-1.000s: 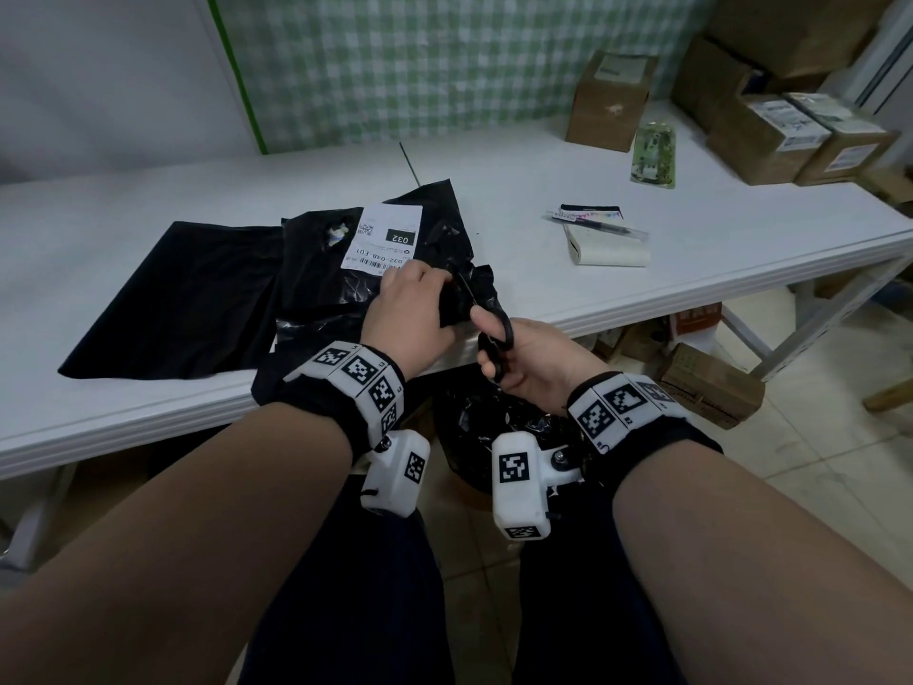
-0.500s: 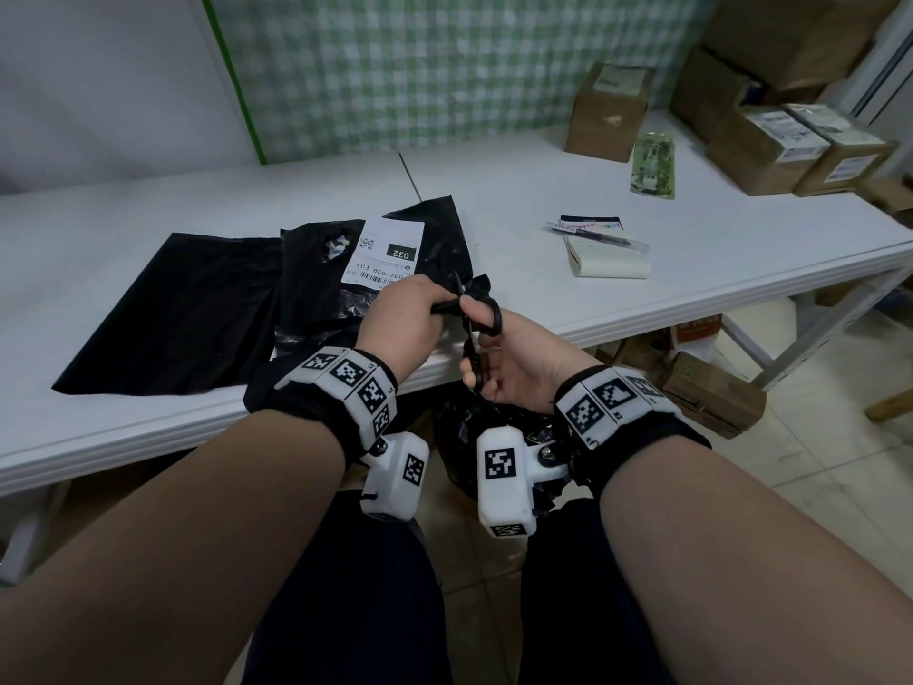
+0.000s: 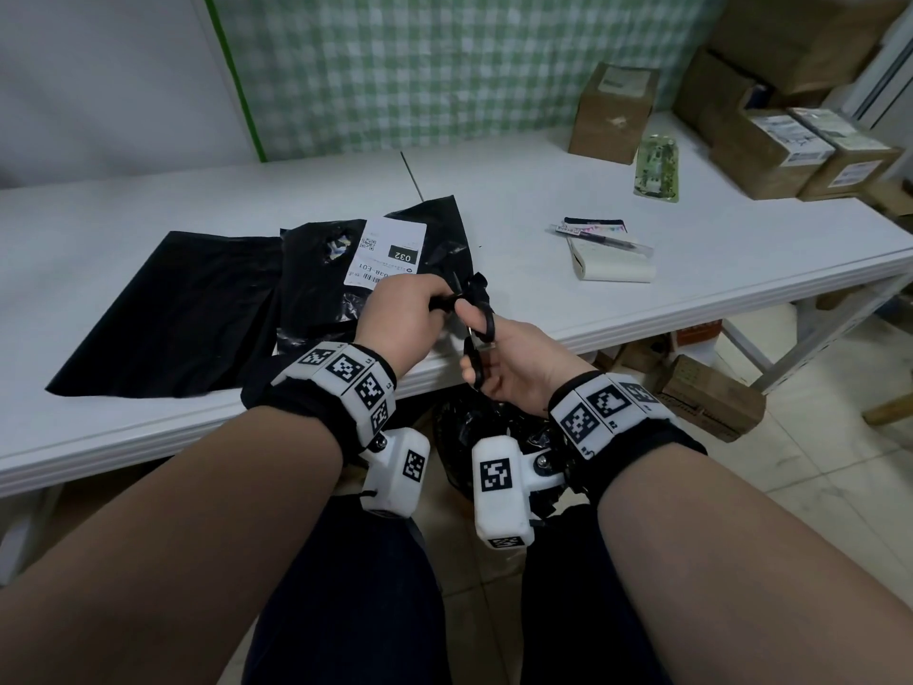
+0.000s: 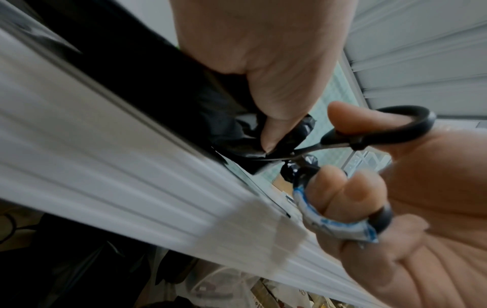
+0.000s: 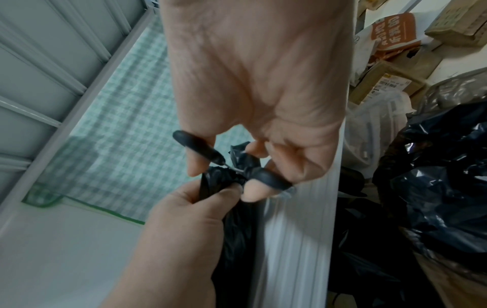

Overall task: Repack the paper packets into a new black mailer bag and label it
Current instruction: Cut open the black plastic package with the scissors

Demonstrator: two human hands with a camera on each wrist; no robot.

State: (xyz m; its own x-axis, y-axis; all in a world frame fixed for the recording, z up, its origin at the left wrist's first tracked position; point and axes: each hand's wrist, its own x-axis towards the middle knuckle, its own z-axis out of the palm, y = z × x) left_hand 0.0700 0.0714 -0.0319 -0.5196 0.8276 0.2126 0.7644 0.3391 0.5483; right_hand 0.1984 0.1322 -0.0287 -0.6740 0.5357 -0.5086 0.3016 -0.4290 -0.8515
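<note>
Scissors (image 3: 475, 333) gripped — bag (image 3: 316, 284) pinched

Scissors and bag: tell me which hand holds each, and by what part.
Right hand holds the scissors by the handle loops; left hand pinches the labelled bag at its bunched end.

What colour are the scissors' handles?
Black; the scissors show best in the left wrist view, one loop wrapped in blue-and-white tape.

Left hand (image 3: 400, 313) pinches with curled fingers; right hand (image 3: 514, 368) has thumb and fingers hooked, palm up.
</note>
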